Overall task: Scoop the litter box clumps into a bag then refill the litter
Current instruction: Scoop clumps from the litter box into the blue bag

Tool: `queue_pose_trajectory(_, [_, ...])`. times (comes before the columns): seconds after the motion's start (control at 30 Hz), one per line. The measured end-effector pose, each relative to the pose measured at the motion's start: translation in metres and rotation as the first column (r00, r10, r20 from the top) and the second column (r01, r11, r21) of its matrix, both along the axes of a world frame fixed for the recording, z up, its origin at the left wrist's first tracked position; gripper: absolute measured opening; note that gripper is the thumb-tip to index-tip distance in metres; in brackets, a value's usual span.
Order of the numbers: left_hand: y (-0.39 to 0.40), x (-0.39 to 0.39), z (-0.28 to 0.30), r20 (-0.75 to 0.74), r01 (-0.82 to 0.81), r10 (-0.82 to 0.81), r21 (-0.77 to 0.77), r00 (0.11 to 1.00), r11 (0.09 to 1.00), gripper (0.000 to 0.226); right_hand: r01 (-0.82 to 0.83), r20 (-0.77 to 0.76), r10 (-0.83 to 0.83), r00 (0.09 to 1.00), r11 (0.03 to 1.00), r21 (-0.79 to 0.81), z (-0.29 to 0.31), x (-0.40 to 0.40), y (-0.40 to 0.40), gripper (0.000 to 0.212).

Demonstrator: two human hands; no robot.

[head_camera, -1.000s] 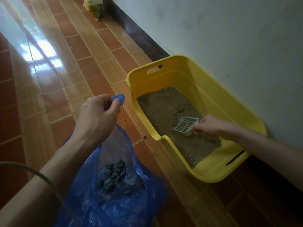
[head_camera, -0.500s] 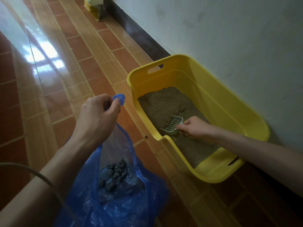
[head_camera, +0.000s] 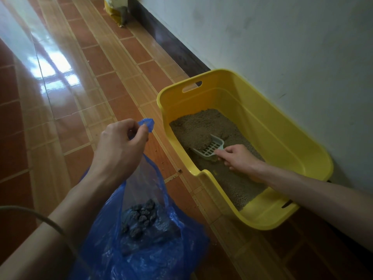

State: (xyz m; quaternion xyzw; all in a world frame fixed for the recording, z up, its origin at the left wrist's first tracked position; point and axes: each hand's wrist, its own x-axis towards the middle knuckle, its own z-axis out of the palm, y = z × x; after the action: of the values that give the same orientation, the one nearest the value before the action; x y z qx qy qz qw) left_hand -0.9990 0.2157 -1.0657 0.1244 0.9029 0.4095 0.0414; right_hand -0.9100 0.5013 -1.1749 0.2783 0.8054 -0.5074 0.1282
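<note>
- Blue plastic bag (head_camera: 145, 257) stands on the tiled floor (head_camera: 66, 110) at near centre, mouth open; dark grey clumps (head_camera: 141, 215) lie inside it.
- Left hand (head_camera: 119, 146) is raised above the bag, thumb and fingers pinched on the bag's upper edge, holding the mouth up.
- Loose grains are scattered on the floor between the bag and the box.
- Yellow litter box (head_camera: 286, 138) sits on the floor to the right, its far side against the white wall (head_camera: 282, 37). Tan litter (head_camera: 199, 126) covers its bottom, heaped toward the far end.
- Right hand (head_camera: 238, 156) reaches inside the box, fingers curled round the handle of a pale slotted scoop (head_camera: 212, 147). The scoop head is tilted, its front edge in the litter near the box's left wall.
- Far along the wall a yellow-and-white sack (head_camera: 117, 9) stands on the floor.
</note>
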Motion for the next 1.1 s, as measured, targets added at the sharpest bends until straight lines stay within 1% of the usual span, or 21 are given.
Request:
queue_pose_trajectory(0.13, [-0.001,-0.001,-0.001,0.015,-0.011,0.011,0.012,1.000,1.000,0.036,0.046,-0.055,-0.047,0.997,0.999,-0.022,0.010,0.001,0.005,0.037])
queue_pose_trajectory(0.37, [0.001,0.001,0.000,0.008,-0.014,0.014,0.004,1.000,1.000,0.036,0.024,-0.127,-0.035,0.991,0.996,-0.089,0.024,0.009,0.011,0.035])
queue_pose_trajectory(0.53, [0.003,0.003,0.003,0.001,-0.006,0.006,-0.007,1.000,1.000,0.035,0.016,-0.185,-0.034,0.982,0.995,-0.096,0.026,0.014,0.009,0.034])
queue_pose_trajectory(0.63, [0.003,0.004,0.004,0.000,-0.001,0.001,-0.012,1.000,1.000,0.036,0.007,-0.209,-0.020,0.978,0.998,-0.062,0.025,0.014,0.007,0.034])
queue_pose_trajectory(0.93, [0.001,0.003,0.003,-0.002,-0.012,0.012,0.004,1.000,1.000,0.036,0.028,-0.207,-0.035,0.978,0.999,-0.036,0.021,0.015,0.006,0.036])
queue_pose_trajectory(1.0, [-0.001,0.003,0.003,0.001,-0.016,0.016,0.007,1.000,1.000,0.036,0.038,-0.200,-0.043,0.979,0.999,-0.027,0.023,0.013,0.009,0.039])
queue_pose_trajectory(1.1, [-0.002,0.002,0.002,0.004,-0.010,0.010,-0.001,1.000,1.000,0.037,0.011,-0.187,-0.012,0.982,1.000,-0.009,0.027,0.013,0.010,0.041])
